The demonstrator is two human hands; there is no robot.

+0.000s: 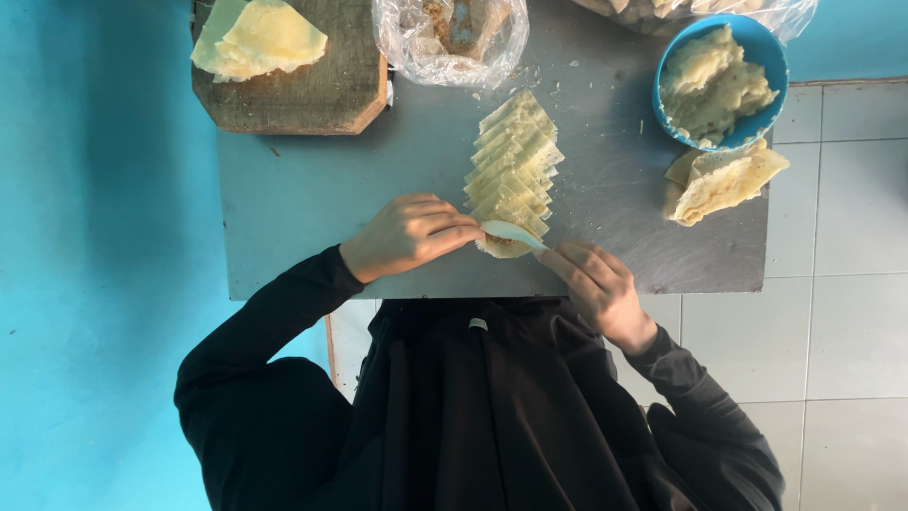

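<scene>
Steel table (303, 208): row of overlapped wrappers (513, 161) runs straight away from me, near end between my hands. Left hand (409, 234) pinches the nearest wrapper (503, 248); right hand (594, 284) grips a pale spatula (511, 232), blade lying across it.

The flat metal tabletop (312, 218) is dull grey with pale scratches. The fanned stack of thin dough sheets (514, 163) is pale yellow. The small flat spoon (511, 232) is light blue. The round plastic bowl (768, 59) is bright blue, and the lumpy filling (711, 87) in it is creamy yellow. The thick wooden board (322, 90) is brown. The wall (95, 237) is bright blue. The square floor tiles (842, 312) are grey-white. The long sleeves (284, 312) are black.
</scene>
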